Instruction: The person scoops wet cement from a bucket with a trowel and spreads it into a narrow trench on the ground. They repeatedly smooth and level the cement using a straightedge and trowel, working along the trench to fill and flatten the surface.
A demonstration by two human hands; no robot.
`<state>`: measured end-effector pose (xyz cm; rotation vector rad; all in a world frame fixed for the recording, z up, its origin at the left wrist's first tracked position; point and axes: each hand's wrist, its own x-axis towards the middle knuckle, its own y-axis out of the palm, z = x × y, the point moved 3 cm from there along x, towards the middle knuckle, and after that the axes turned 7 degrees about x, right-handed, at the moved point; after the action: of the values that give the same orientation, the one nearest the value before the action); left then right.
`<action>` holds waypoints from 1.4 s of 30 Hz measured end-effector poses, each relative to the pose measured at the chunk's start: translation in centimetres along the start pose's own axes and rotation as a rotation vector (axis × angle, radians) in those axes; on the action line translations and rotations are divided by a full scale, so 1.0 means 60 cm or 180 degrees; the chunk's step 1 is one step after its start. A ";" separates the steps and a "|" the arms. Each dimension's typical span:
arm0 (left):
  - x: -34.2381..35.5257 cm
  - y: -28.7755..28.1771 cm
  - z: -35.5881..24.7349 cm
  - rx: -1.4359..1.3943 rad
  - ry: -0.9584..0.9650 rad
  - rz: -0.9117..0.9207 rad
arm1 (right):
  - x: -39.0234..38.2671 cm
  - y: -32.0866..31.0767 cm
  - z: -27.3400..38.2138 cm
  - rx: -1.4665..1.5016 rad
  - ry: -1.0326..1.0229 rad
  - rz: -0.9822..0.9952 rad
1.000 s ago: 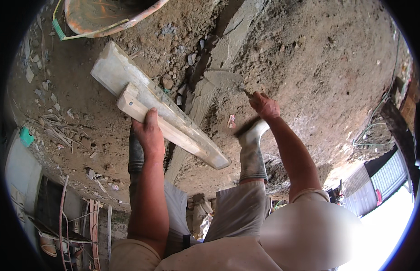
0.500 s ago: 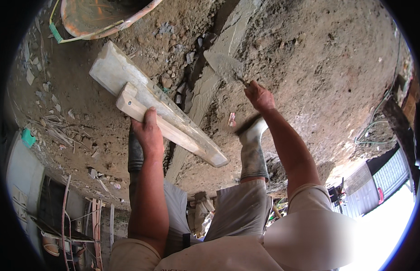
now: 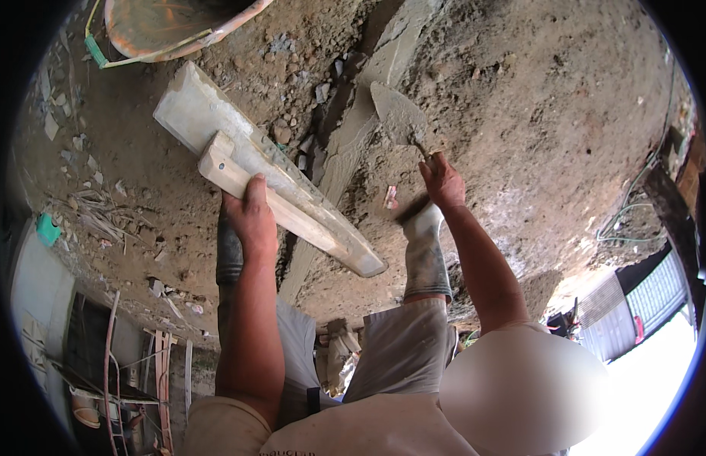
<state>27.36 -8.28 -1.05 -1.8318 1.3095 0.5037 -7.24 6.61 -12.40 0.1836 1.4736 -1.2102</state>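
Observation:
My left hand grips the pale wooden handle fixed on a long mortar-smeared board float, which tapers toward my boots. My right hand is closed on the handle of a pointed trowel; its grey, mortar-coated blade rests on or just over the strip of wet mortar that runs diagonally along a dark crack of broken stones. A rubber boot stands beside that strip under my right arm, and another dark boot is partly hidden behind my left arm.
A bucket with a wire handle sits at upper left. Rubble and a green plastic piece lie on the left. A hose and dark plank are at right, near corrugated sheets. Metal racks stand at lower left.
The trowel first swung up and left onto the mortar strip, then shifted slightly right, my right hand moving down with it. The float in my left hand rose slightly.

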 end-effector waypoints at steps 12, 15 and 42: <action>0.002 0.001 -0.002 0.0053 -0.0114 -0.0007 | -0.074 0.165 -0.021 -0.1047 -0.0878 0.1300; 0.004 0.002 -0.002 0.0038 -0.0033 -0.0006 | -0.075 0.153 -0.015 -0.1073 -0.1030 0.1101; 0.049 -0.045 -0.072 -0.0724 0.0047 -0.0312 | 0.110 -0.300 0.864 -0.2476 -0.2381 -0.1066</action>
<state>30.37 -13.07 0.45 -2.0786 1.2050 0.6077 11.46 -43.22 2.53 -0.9719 1.2022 -0.7333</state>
